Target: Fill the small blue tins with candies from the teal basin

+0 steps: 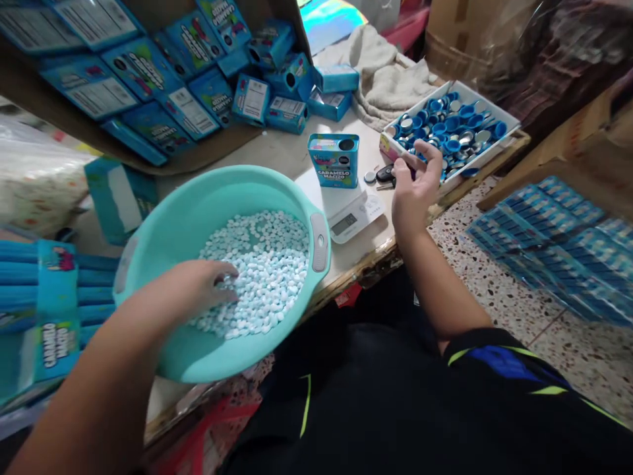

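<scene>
Inside the turquoise basin (198, 198), my left hand (198, 284) reaches toward a pile of small pale blue and white candies (270, 280). Its thumb and fingers are apart, with no candy visible between them. My right hand (418, 191) is raised over the table edge, palm up, fingers loosely bent and apart; nothing shows in it. Left of it, a blue candy tin (333, 161) stands upright on a white kitchen scale (359, 214), its round top opening uncapped. A loose cap (370, 177) and a black key (384, 173) lie between scale and right hand.
A white tray (499, 109) holds many blue and silver caps. Behind the basin, a cardboard box (208, 148) contains several blue tins, with more beside it. Flat blue packaging (54, 297) lies at left; wrapped blue packs (558, 244) sit on the floor at right. A cloth (395, 82) lies behind.
</scene>
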{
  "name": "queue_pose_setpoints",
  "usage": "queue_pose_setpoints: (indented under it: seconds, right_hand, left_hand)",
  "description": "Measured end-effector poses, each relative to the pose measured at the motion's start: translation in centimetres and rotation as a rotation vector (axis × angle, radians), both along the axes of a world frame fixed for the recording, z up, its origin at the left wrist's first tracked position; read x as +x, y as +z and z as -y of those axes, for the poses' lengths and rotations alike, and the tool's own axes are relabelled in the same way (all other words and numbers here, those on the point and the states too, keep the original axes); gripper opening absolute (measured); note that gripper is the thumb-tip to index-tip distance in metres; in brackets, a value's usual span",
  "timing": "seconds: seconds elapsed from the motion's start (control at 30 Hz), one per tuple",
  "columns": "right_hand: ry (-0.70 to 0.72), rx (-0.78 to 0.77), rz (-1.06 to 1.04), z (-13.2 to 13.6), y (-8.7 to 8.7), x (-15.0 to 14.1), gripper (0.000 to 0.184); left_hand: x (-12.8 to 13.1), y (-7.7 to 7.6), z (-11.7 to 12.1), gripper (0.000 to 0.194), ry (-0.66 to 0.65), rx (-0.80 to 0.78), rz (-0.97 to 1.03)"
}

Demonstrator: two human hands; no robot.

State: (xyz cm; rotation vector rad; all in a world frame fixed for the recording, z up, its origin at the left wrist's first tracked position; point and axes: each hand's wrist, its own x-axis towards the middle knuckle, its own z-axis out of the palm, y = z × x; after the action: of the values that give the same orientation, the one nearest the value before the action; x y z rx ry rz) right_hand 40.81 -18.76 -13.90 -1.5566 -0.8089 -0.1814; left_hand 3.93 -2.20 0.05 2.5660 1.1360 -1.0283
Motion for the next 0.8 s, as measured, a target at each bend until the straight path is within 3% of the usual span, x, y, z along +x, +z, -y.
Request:
queue_pose_setpoints:
  seconds: [0.13,0.23,0.4,0.53,0.6,0.67,0.8]
  right_hand:
    - [0.092,-0.077,0.001,-0.6,-0.7,1.3,0.054]
    - [0.103,-0.069,-0.034,-0.9,-0.8,1.8,0.050]
    - [0.082,-0.041,-0.067,-1.4,-1.2,1.6,0.046]
    - [0.131,-0.050,-0.133,-1.5,-0.5,1.1,0.046]
    - [0.169,-0.060,-0.156,-1.4,0.0,0.8,0.049]
    - [0.172,-0.053,-0.183,-1.3,0.4,0.6,0.049]
    - [0.085,0.011,-0.248,-1.3,0.9,0.0,0.040]
  left_hand:
    - [2.3,1.2,-2.9,0.024,-0.051,-0.043,-0.043]
    - [4.6,3.6,-3.7,0.022,-0.111,0.053,-0.033]
    - [8.4,8.7,-2.3,0.025,-0.186,0.307,0.183]
    - [12.2,11.2,-1.2,0.042,-0.306,0.372,0.475]
    - [14.8,11.7,-0.8,0.052,-0.391,0.339,0.694]
    - [17.6,11.7,-0.5,0.047,-0.463,0.264,0.869]
    - [22.2,10.0,0.2,0.034,-0.531,0.207,0.983]
